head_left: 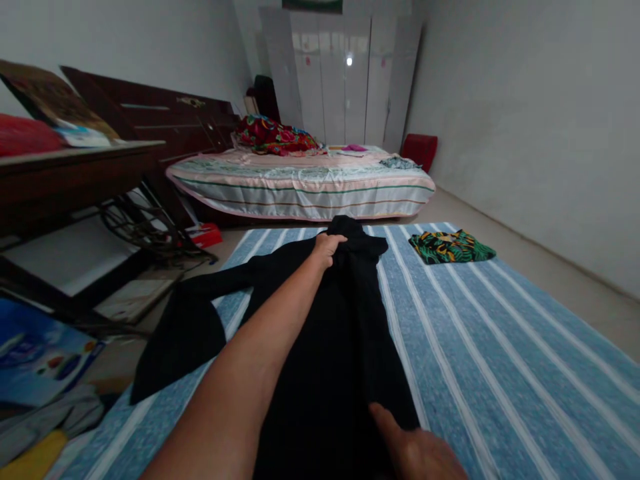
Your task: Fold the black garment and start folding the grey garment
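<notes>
A black garment (320,333) lies spread on a blue and white striped bedsheet (500,347), one sleeve trailing off to the left. My left hand (327,248) reaches far forward and is closed on the garment's far end. My right hand (415,450) rests near the bottom edge on the garment's near part, one finger stretched out and pressing the cloth; its other fingers are out of view.
A folded green patterned cloth (453,247) lies on the sheet at the far right. Beyond is a second bed (300,183) with colourful bedding. A dark wooden table (75,173) stands left, with clutter on the floor under it. A white wardrobe (340,73) is at the back.
</notes>
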### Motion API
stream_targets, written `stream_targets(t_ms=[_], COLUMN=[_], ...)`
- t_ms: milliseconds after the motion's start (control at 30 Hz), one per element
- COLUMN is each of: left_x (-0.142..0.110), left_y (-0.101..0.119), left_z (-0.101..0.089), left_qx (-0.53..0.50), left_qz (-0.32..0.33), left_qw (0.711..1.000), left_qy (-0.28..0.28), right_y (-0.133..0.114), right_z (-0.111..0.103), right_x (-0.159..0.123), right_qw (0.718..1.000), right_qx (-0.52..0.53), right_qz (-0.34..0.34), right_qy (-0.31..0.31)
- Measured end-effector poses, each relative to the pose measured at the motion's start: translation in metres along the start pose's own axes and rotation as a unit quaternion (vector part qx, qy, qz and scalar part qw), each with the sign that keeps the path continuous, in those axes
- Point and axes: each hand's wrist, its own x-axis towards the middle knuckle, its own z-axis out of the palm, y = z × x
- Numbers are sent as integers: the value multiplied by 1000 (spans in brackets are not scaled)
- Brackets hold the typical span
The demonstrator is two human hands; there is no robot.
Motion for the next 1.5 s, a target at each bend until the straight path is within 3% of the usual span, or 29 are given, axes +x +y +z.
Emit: stream_targets(t_ms=[100, 200, 433, 733, 833, 933, 1033, 1167, 1233, 1333, 1500], left_x=[0, -4, -6, -9, -13, -24, -50, -113, -154, -218, -307], left_y=[-20, -36, -32, -38, -38, -33, -27, -28, -35, -48, -65], left_z=[-28, -39, -39, -34, -34, -36, -43, -64, -79, -104, -128], left_qx=[-5, -9, -13, 124, 212, 311, 390, 447, 443, 424, 432], left_qz=[-26, -46, -56, -5, 27, 89, 193, 280, 298, 303, 289], left_qw=[999, 997, 997, 988, 971, 936, 891, 849, 834, 819, 798], left_qy=[38, 61, 55, 94, 108, 141, 130, -38, -139, -241, -306], right_y=[-19, -20, -19, -17, -18, -19, -14, 6, 21, 42, 64], right_z=[6, 12, 6, 24, 27, 27, 27, 21, 15, 8, 3], right_x=[0, -7, -24, -22, -21, -25, -29, -25, -16, 0, 23], right_qw=[998, 998, 995, 984, 976, 969, 958, 932, 921, 919, 920], right_qx=[-29, -10, 84, 164, 204, 234, 271, 352, 376, 366, 346], right_qz=[-28, -38, -23, -52, -60, -61, -80, -79, -53, -27, 21], right_qy=[-54, -53, -38, -37, -46, -57, -53, 26, 83, 145, 184])
